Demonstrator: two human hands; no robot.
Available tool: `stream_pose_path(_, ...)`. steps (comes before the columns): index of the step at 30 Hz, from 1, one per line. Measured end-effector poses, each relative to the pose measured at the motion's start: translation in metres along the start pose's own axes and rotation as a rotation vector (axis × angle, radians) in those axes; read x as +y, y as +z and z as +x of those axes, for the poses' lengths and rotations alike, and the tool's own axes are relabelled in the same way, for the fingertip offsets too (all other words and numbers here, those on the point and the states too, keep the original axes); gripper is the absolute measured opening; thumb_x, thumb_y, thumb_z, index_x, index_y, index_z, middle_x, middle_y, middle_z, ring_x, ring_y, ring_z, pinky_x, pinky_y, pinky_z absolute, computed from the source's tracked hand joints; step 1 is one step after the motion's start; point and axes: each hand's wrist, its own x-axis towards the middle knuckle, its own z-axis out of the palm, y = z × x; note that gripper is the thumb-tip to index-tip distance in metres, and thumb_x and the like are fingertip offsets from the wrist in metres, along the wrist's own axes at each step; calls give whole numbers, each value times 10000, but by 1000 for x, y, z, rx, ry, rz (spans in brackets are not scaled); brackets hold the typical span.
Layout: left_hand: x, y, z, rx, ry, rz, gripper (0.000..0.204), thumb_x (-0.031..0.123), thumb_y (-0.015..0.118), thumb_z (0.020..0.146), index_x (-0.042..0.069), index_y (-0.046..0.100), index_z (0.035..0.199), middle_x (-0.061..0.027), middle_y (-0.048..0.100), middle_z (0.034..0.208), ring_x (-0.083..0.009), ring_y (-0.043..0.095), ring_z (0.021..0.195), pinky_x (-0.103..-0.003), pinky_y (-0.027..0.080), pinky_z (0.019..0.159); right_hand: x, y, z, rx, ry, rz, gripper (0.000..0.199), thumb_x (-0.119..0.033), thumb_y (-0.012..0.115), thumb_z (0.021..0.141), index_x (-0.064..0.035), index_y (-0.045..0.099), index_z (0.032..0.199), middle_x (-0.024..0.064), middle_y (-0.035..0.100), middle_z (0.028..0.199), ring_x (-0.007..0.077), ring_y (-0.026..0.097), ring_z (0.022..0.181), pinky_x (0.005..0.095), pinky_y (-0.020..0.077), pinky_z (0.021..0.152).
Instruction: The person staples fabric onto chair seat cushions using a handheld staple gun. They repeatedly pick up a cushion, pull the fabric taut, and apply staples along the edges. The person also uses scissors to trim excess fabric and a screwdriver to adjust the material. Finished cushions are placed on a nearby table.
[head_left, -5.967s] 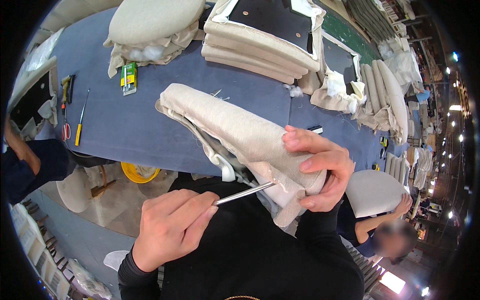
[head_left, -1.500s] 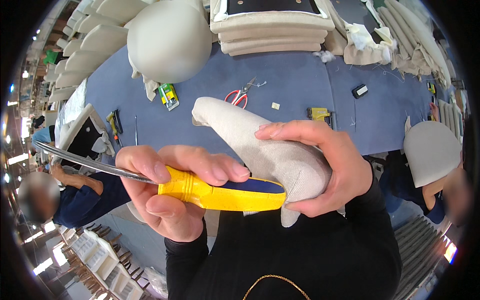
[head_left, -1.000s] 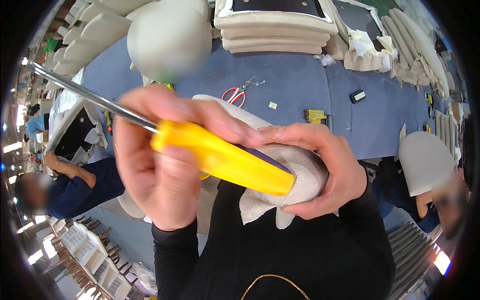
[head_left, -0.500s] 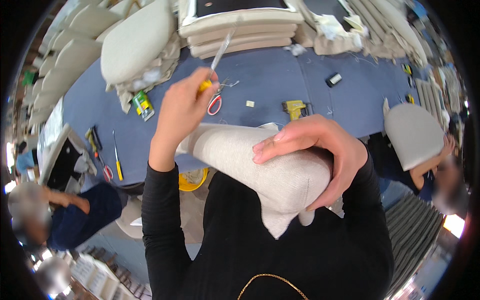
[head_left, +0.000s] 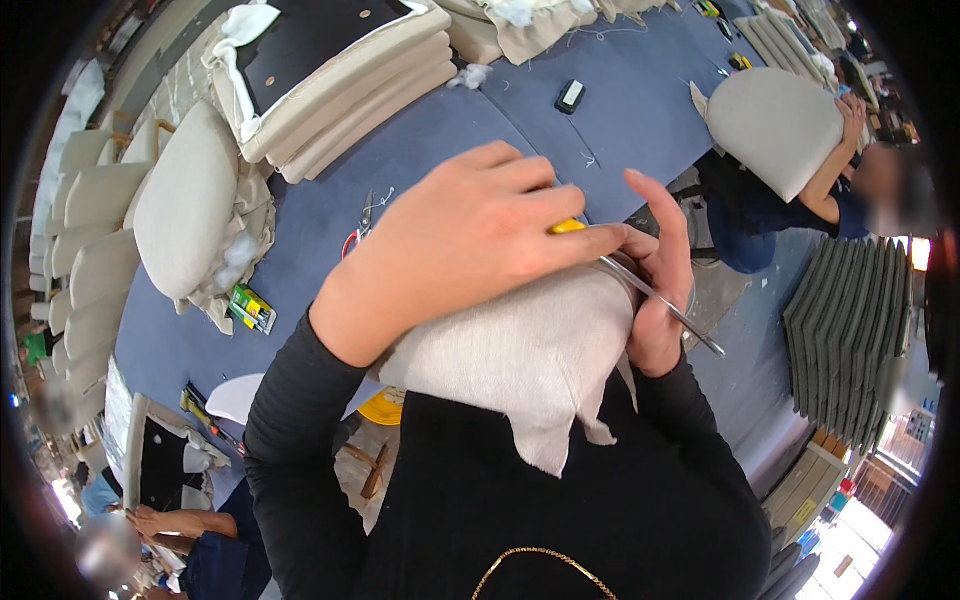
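Observation:
A beige fabric-covered cushion lies across the front of my body, with loose cloth corners hanging from its near edge. My left hand reaches over the top of it, closed around the yellow handle of a screwdriver. The metal shaft points right and toward me, crossing the cushion's right end in front of my right palm. Cupped about that end, my right hand steadies the cushion with one finger raised. Its lower fingers are partly hidden by fabric and shaft.
Stacked upholstered seats stand at the far left of the blue table. Red-handled scissors, a green-yellow packet and a small black object lie there. A co-worker at right holds a beige panel; another works at lower left.
My left hand has swung the screwdriver down and right, from above the table to the cushion's right end. The view has turned to the right. My right hand's fingers have lifted off the cushion's top.

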Motion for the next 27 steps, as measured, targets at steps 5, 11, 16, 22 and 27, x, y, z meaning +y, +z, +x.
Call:
stream_pose_path(5, 22, 16, -4, 162, -243, -369, 353, 169, 747, 965, 132, 768, 1316, -7, 760, 1198, -247, 726, 1133, -385, 565, 978, 27, 0, -17, 367, 17, -64, 677, -522, 325, 1176, 48, 572, 1447, 207, 799, 965, 239, 767, 879, 336, 583, 853)
stream_pose_path(11, 32, 27, -22, 231, -280, -1018, 557, 398, 764, 949, 91, 735, 1413, -117, 711, 1472, -386, 581, 1476, -627, 211, 1290, 36, 3, -8, 525, 32, -35, 721, -504, 295, 1181, 96, 681, 1283, 199, 802, 877, 247, 769, 819, 358, 584, 847)
stream_pose_path(16, 57, 8, -18, 65, -317, -1031, 665, 505, 859, 907, 46, 680, 1355, -152, 651, 1477, -356, 484, 1554, -711, 41, 1306, 31, 13, 1, 543, 67, -19, 729, -494, 301, 1181, 125, 681, 1239, 196, 801, 867, 240, 758, 801, 365, 573, 852)
stream_pose_path(22, 83, -7, -30, 131, -460, -915, 890, 505, 953, 760, 11, 599, 1411, -183, 595, 1520, -417, 514, 1486, -686, 170, 1299, 33, 14, 11, 393, -34, -41, 724, -487, 310, 1174, 126, 696, 1199, 196, 787, 827, 243, 752, 763, 369, 588, 806)
stream_pose_path(27, 97, -7, -39, 321, -505, -887, 872, 382, 966, 748, 1, 603, 1444, -196, 597, 1509, -428, 549, 1433, -542, 395, 1208, 34, 25, 20, 430, 8, -71, 732, -498, 305, 1168, 108, 715, 1165, 195, 768, 778, 233, 735, 713, 358, 588, 754)
